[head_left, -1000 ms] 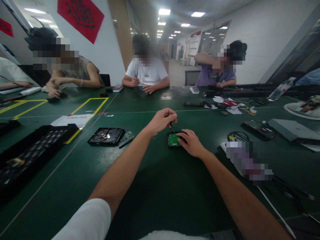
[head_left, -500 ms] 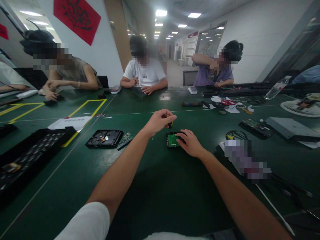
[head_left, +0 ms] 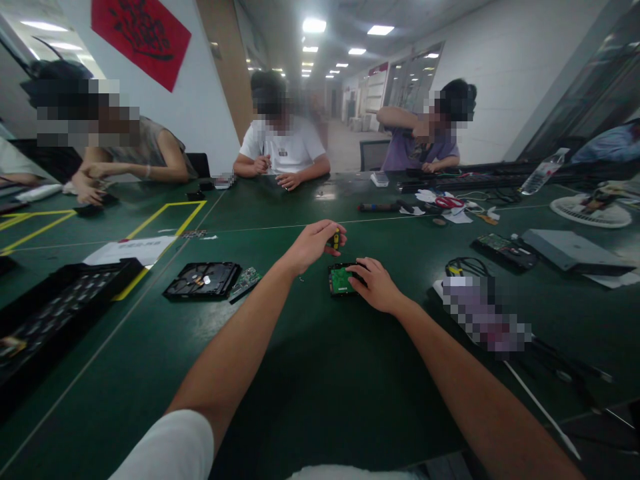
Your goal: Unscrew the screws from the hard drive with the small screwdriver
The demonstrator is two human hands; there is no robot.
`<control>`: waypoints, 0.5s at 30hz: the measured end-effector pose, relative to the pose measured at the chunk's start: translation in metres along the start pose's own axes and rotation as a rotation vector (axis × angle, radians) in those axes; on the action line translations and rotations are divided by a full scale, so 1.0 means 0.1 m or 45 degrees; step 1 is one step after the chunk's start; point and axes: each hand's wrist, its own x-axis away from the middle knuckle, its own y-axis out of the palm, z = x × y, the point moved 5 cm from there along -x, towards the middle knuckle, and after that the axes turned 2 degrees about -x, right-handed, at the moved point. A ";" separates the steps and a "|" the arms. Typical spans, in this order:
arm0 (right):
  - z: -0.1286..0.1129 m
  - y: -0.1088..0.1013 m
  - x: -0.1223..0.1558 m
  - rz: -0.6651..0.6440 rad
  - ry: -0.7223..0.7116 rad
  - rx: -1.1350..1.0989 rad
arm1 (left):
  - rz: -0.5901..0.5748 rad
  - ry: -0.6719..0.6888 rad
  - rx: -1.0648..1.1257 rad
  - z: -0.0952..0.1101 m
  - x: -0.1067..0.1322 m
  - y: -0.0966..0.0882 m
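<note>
My left hand [head_left: 316, 245] is closed around a small screwdriver with a yellow and black handle [head_left: 337, 237], held above the table. Its tip cannot be made out. Just below and to the right lies a hard drive [head_left: 341, 280], its green circuit board facing up. My right hand [head_left: 376, 284] grips the drive from the right side, fingers and thumb over its edge, hiding its right part. Left of my left forearm, an opened black drive casing [head_left: 203, 280] lies beside a loose circuit board [head_left: 247, 283].
A long black tray [head_left: 65, 313] stands at the left. On the right are another hard drive [head_left: 503, 251], a grey metal box [head_left: 575, 252], cables [head_left: 467, 267] and a white power strip [head_left: 467, 327]. Several people sit across the green table [head_left: 320, 373].
My left hand has turned, so more of the screwdriver's yellow handle shows. The right hand stays on the hard drive. The whole view has shifted slightly.
</note>
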 end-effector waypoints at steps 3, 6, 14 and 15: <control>-0.01 -0.01 0.00 0.007 -0.003 0.010 | -0.002 0.001 0.005 0.00 0.01 -0.02; -0.01 -0.02 0.00 0.010 -0.003 0.012 | 0.015 0.039 -0.128 0.02 0.01 -0.04; -0.01 -0.03 0.01 0.020 0.003 0.003 | 0.020 0.073 -0.357 0.05 0.03 -0.09; -0.01 -0.03 0.01 0.014 0.003 0.003 | 0.021 0.078 -0.371 0.06 0.03 -0.09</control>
